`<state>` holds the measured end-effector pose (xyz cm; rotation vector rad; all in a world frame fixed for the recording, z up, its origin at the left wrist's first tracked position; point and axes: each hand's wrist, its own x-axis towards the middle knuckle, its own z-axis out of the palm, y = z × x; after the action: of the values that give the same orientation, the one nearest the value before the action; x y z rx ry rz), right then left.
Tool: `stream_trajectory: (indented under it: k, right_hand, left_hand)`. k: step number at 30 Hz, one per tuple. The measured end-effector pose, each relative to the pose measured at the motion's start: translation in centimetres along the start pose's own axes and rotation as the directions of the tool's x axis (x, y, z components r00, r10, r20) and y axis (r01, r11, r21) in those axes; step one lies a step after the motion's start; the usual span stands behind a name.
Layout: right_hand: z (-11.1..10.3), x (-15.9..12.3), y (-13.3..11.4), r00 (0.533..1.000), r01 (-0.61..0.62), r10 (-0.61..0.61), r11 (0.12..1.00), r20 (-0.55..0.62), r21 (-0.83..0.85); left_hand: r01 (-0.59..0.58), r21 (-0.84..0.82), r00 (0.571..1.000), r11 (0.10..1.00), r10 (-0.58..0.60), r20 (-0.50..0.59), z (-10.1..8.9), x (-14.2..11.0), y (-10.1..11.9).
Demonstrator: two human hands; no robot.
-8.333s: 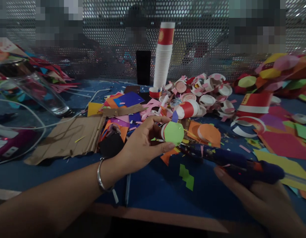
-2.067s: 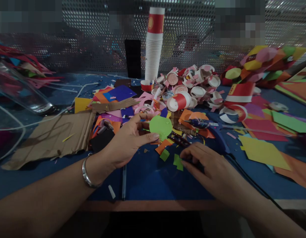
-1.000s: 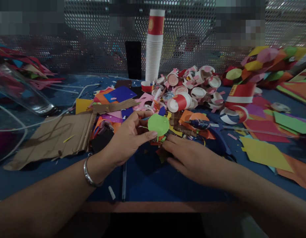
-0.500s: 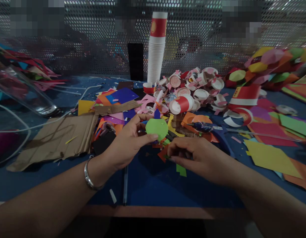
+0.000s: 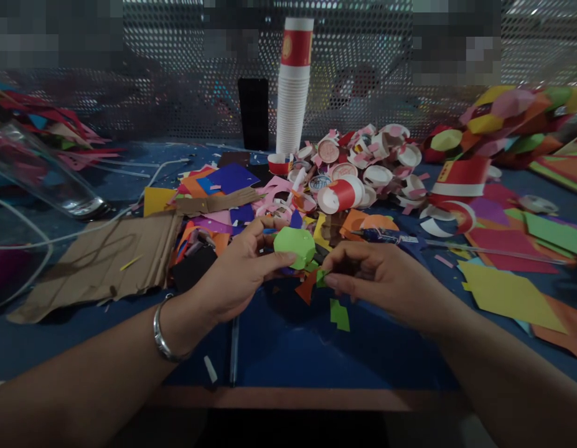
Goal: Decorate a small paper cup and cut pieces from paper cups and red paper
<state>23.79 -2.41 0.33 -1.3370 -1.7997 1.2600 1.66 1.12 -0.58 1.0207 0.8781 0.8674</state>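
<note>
Backdrop: a perforated metal screen stands behind a blue-topped bench strewn with cut paper.
Left hand: the left hand is partly curled, thumb on the near face of a rounded green paper piece, fingers behind it.
Green piece: held up above the middle of the bench, facing the camera; a blue tab shows at its top edge.
Right hand: the right hand is nearly closed, thumb and fingertips pinching a small green scrap just beside the green piece.
Near the fingers: an orange scrap and, closer to the bench edge, a notched green scrap.
Glue gun: the blue glue gun lies just beyond the right hand, which partly covers it; in the earliest frame that hand was holding it.
Left side: a flat sheet of cardboard.
Farther back: a heap of cut cup pieces, a tall stack of paper cups and an upright black slab.
</note>
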Motion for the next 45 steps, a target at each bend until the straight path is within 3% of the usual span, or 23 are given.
stream_trajectory:
  k: [10,19,34,45]
  right_hand:
    - [0.5,0.3,0.1,0.968,0.065,0.012,0.954,-0.252,0.294]
    - [1.7,0.8,0.8,0.957,0.101,0.058,0.852,-0.284,0.514]
    - [2.3,1.0,0.8,0.959,0.07,0.097,0.83,-0.267,0.553]
    - [2.6,0.9,0.8,0.962,0.063,0.086,0.853,-0.259,0.517]
  left_hand:
    - [0.071,0.003,0.996,0.997,-0.071,-0.048,0.8,-0.7,0.1]
    - [0.07,-0.066,0.997,0.995,-0.068,0.035,1.6,-1.5,-0.4]
    - [0.041,0.027,0.996,0.999,-0.043,0.083,1.6,-1.8,-1.2]
    - [-0.028,0.216,0.994,0.976,0.003,0.112,1.3,-1.7,-1.3]
